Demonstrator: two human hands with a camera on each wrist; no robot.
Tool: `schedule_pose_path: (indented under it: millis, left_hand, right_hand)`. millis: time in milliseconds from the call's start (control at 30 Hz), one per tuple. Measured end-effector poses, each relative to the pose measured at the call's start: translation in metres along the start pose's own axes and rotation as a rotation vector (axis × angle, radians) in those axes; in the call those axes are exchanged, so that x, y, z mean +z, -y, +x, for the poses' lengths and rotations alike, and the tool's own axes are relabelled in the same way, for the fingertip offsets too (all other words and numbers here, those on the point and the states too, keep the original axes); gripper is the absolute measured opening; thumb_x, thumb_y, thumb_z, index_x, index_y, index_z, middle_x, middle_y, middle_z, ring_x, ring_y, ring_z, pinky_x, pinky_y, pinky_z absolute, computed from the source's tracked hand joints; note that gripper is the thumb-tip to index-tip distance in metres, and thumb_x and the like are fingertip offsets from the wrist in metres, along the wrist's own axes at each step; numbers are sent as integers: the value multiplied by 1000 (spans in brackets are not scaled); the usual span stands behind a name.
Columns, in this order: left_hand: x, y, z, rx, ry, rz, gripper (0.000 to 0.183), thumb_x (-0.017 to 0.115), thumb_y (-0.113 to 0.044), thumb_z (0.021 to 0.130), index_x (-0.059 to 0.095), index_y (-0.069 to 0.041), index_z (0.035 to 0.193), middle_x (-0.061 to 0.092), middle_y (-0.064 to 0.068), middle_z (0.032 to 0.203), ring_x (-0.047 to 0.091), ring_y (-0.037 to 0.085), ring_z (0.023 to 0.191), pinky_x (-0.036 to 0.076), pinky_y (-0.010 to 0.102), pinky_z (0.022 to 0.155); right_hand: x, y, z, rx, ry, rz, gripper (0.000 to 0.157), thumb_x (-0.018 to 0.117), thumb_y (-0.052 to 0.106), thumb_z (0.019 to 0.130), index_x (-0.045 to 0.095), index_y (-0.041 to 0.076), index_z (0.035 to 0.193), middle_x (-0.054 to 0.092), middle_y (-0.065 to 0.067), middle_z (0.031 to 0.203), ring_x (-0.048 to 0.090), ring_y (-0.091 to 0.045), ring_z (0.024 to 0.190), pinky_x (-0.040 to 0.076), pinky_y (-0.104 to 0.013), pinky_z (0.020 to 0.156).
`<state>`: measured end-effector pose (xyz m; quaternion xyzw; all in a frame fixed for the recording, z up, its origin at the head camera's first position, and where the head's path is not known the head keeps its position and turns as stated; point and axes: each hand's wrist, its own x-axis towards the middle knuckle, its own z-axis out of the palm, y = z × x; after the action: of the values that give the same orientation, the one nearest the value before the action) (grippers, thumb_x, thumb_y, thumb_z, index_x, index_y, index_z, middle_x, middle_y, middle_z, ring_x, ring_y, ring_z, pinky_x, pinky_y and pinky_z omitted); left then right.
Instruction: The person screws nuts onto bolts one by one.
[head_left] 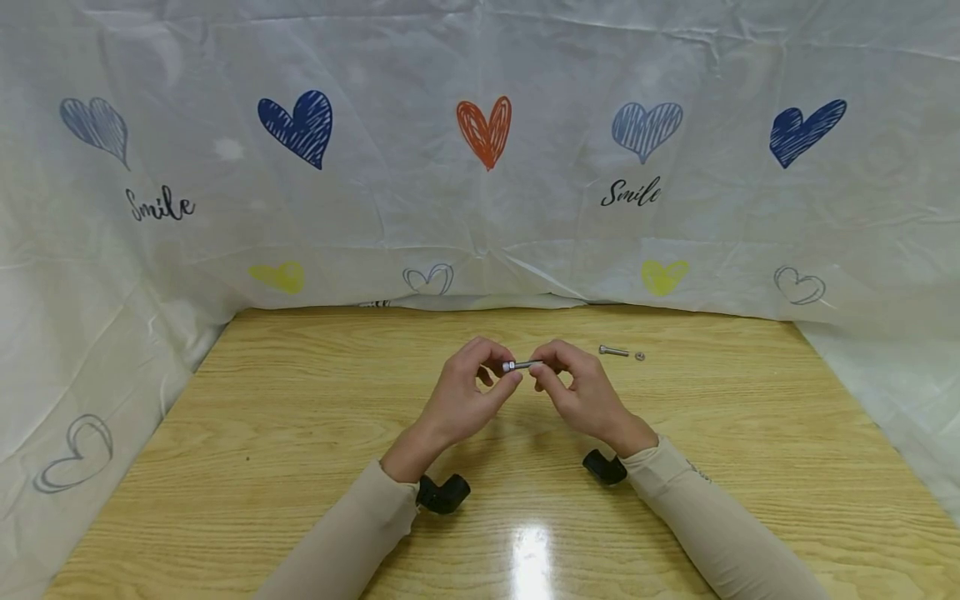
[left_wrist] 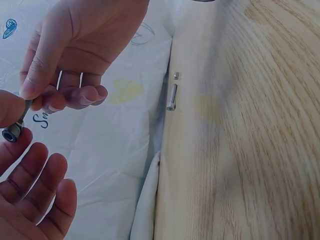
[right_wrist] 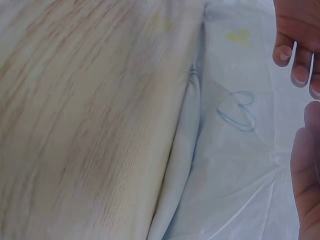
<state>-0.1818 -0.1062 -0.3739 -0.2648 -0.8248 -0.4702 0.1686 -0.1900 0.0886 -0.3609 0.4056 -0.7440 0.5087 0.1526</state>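
A silver bolt (head_left: 525, 365) is held level above the table between both hands. My left hand (head_left: 468, 392) pinches it at the head end between thumb and index finger, the other fingers loosely bent. At the shank's far end, my right hand (head_left: 588, 396) pinches with thumb and fingertips. In the left wrist view the socket head of the bolt (left_wrist: 11, 133) faces the camera; whether a nut sits beside it I cannot tell. Only parts of the hands show at the edge of the right wrist view, the bolt out of frame.
A second bolt (head_left: 614, 351) lies on the wooden table (head_left: 300, 417), right of the hands, with a small nut (head_left: 640, 356) beside it. A white cloth (head_left: 390, 167) printed with hearts hangs behind the table and at its sides.
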Motion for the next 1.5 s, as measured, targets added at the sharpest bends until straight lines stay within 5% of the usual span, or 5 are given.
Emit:
schedule_pose_path:
  millis: [300,667,1133,1500]
  left_hand:
    - [-2,-1,0,-13,15,-17,8,67,-14,90,62,-11,95,59,-2,91,58,22,82,50,44,66]
    - [-5,-1,2,0,22,-10,6,68,-14,90,63,-12,93,60,-3,90,57,18,82,51,44,66]
    - [-6,1,3,1,20,-22,6,69,-13,89,63,-11,92,60,-2,89,56,15,80,50,46,65]
    - [-7,4,2,-68,58,7,6,69,-14,89,64,-11,92,60,-3,88,55,11,80,50,36,66]
  right_hand:
    - [5,-32,-7,16,3,9,5,60,3,94,62,5,98,61,-1,78,60,-19,67,46,-29,58]
    - [-2,5,2,27,13,0,8,59,-11,89,60,-5,94,60,-13,75,57,-21,64,48,-34,58]
    - [-4,-2,1,24,13,6,9,62,-9,87,61,-4,94,62,-10,79,56,-20,66,49,-33,60]
    - [-4,-1,2,130,61,-22,4,62,-3,90,62,0,93,62,-7,80,56,-18,68,49,-36,63]
